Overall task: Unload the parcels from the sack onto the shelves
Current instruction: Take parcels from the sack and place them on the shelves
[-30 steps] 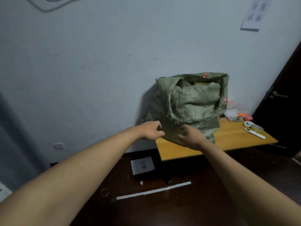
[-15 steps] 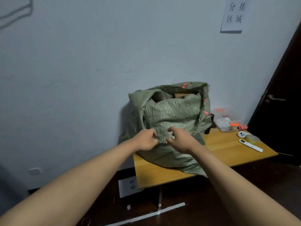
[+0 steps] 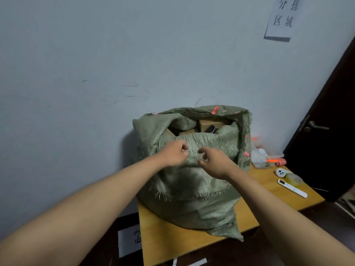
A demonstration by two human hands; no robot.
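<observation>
Head view | green woven plastic sack now nearer on worktop | left hand pinches folded rim, right hand fingers curled loosely, empty | brown cardboard parcels exposed; unloading not begun

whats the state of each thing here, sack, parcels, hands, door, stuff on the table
sack: upright on the table, mouth open, front edge folded down
parcels: inside the sack, none out
left hand: gripping the sack's folded front
right hand: fingers curled at the fold, grip unclear
door: shut
tape roll: lying flat
white stick: lying flat

parcels in sack on table
</observation>
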